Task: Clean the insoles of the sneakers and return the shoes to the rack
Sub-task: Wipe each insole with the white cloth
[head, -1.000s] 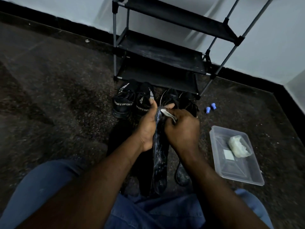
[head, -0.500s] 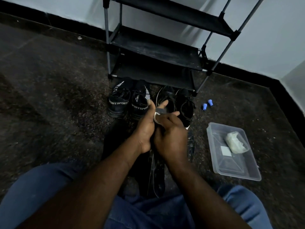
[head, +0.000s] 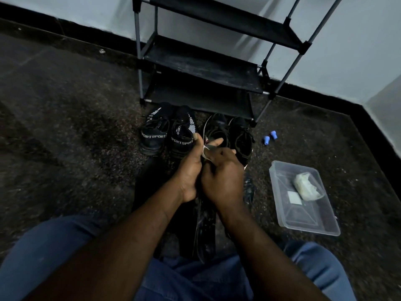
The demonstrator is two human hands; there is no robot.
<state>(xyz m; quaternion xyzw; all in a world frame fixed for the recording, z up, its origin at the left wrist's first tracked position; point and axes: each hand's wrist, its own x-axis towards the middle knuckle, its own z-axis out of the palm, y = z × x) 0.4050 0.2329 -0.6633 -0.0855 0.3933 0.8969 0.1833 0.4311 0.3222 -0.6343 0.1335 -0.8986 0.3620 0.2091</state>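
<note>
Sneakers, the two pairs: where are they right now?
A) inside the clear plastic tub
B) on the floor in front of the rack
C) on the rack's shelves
B: both pairs of sneakers stand on the floor just in front of the rack, none on its shelves.

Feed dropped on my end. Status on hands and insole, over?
Left hand grips the insole. Right hand pinches a white wipe at its top end. Four sneakers on the floor before the rack, none on its visible shelves.

"SPORT SPORT" in white on left black sneaker's heel [head: 153,135], "SPORT" on its neighbour's heel [head: 181,141]
</note>
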